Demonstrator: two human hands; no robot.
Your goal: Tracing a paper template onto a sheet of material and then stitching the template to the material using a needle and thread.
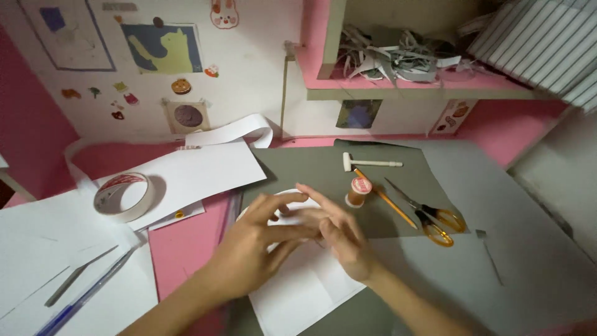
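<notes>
Surface: pink desk (186, 249) against a sticker-covered wall, with a grey card sheet (497, 236) spread over its right half and white sheets on the left.
Thing in hand: a white paper piece (305, 289), a folded sheet with a rounded part showing at its 12 o'clock end, lying on the grey card at the middle of the view.
Left hand (258, 246): comes in from 7 o'clock, fingers spread and curved, fingertips pointing toward 2 o'clock over the rounded top of the paper; whether it pinches the edge I cannot tell.
Right hand (339, 233): comes in from 5 o'clock, fingers straight and close together, pointing toward 10 o'clock, lying across the left fingertips on the paper.
Key relation: both hands meet at the paper's 12 o'clock end; the rest of the sheet runs from them toward 6 o'clock, its long axis roughly 12 to 6.
Nearer hand: both touch it, about equally.
At 1 o'clock of the hands: a small glue bottle (358, 191), just beside.
At 3 o'clock: orange-handled scissors (429, 214) and a pencil (385, 199), near.
At 12 o'clock: a small white hammer-shaped tool (370, 163).
At 9 o'clock: a tape roll (123, 196), well apart.
At 8 o'clock: a blue pen (87, 292) on white paper.
</notes>
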